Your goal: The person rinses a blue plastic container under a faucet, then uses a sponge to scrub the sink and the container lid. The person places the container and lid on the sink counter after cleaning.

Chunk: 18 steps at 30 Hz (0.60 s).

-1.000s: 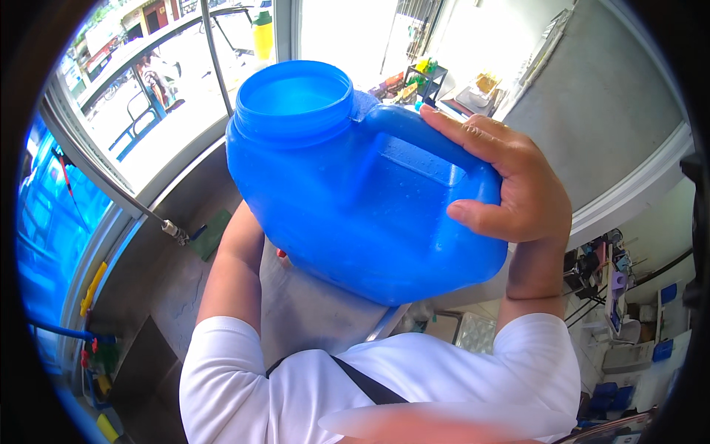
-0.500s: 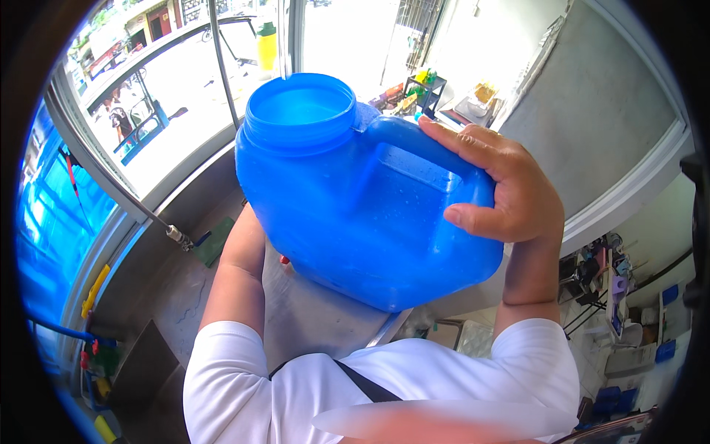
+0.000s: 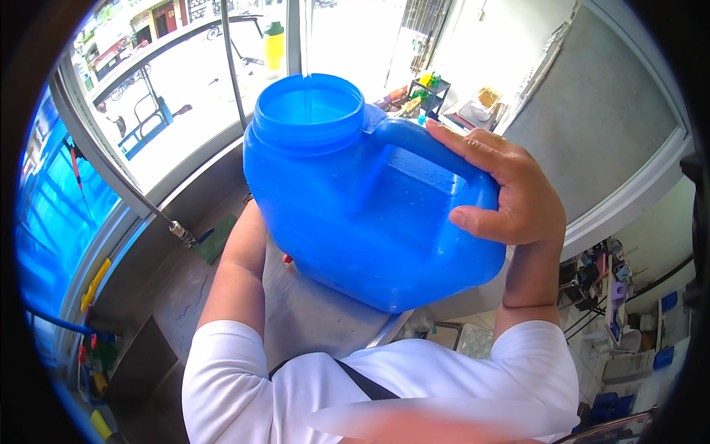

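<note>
A large blue plastic jug [image 3: 362,229] with a wide uncapped mouth is held up at the centre, and a thin clear stream [image 3: 306,95] comes down into its mouth. My right hand [image 3: 510,189] grips it at the right, fingers along the handle and thumb against the side. My left forearm [image 3: 237,274] reaches behind the jug; that hand's fingers are hidden. Beneath lies a steel basin [image 3: 296,318], with a small red object [image 3: 287,258] beside the jug.
Window bars [image 3: 235,66] and a yellow-green container [image 3: 274,48] are ahead, a hose fitting [image 3: 177,231] and green pad [image 3: 218,237] at left, a blue hose [image 3: 59,329] lower left. A small rack [image 3: 436,92] stands back right, cluttered shelves [image 3: 614,296] lower right.
The jug and both arms have shifted slightly down and right in the picture since a second ago. A stream into the jug's mouth is now visible.
</note>
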Available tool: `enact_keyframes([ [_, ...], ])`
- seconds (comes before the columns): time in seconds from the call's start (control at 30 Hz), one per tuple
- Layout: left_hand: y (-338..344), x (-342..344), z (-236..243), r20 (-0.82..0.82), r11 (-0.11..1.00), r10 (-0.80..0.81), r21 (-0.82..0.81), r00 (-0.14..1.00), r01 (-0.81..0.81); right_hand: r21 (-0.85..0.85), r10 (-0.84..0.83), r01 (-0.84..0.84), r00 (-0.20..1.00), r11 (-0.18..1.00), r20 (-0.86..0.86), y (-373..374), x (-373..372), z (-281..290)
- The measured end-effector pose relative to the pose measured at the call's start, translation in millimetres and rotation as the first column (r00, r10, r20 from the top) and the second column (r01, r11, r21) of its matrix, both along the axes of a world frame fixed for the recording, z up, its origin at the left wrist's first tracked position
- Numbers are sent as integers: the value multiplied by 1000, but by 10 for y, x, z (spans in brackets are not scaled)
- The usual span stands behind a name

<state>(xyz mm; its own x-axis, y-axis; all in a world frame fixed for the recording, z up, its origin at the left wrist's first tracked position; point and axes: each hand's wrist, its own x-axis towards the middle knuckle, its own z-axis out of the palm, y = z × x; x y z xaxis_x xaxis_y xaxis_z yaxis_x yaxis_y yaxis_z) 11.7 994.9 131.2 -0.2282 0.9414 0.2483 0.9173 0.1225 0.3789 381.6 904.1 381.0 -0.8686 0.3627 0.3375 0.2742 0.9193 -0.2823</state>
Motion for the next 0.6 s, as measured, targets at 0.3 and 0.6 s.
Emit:
enact_keyframes([
  [0.3,-45,-15,-7,-19,1000,-3,12,1000,4,54,38,-38,999,998,0,-38,-14,22],
  [0.6,-91,-44,-42,-61,1000,-2,16,998,3,4,3,-3,1000,1000,5,-44,-13,16],
])
